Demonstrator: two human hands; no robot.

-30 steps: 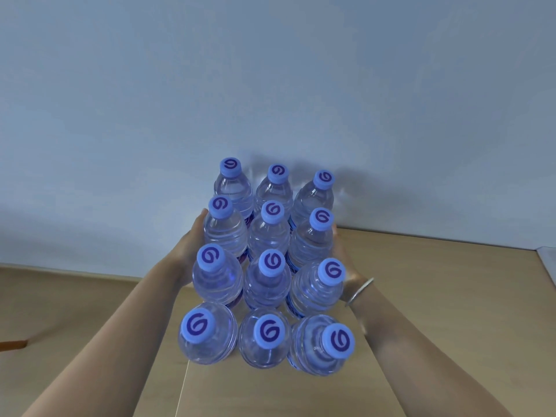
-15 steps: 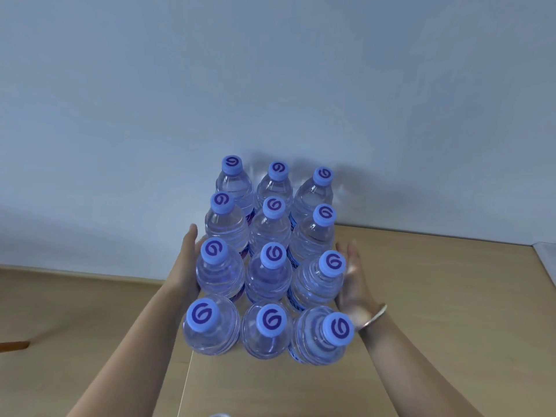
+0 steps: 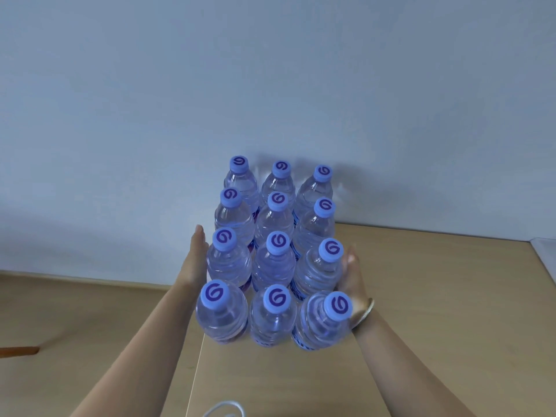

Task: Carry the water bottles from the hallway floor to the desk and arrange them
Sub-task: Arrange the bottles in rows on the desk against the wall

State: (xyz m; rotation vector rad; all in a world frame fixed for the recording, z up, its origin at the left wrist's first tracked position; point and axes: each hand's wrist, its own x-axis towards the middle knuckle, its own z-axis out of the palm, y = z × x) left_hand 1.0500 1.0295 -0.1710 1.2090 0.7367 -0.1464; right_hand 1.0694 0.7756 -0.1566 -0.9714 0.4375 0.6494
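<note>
- Your water bottles [image 3: 275, 251] stand upright on the desk [image 3: 421, 296] in a block three wide and four deep, with the far row close against the pale wall [image 3: 270, 85].
- Every bottle wears a blue cap with a purple swirl on top, and the bottles sit tight beside one another.
- Your left hand [image 3: 195, 260] lies flat along the left side of the block, level with the third row from the far end; its fingers [image 3: 198, 236] are straight and point away from you, holding nothing. You cannot tell from here whether the palm touches the plastic.
- Your right hand [image 3: 350, 278] mirrors it on the right side, partly hidden behind the near-right bottles; its visible fingers look straight and released, gripping nothing.
- A bracelet [image 3: 365, 311] circles your right wrist.
- A white cable [image 3: 225, 409] loops on the desk at the near edge of view.
- An orange-brown strip [image 3: 18, 350] shows at the far left, on the lower wooden surface.
</note>
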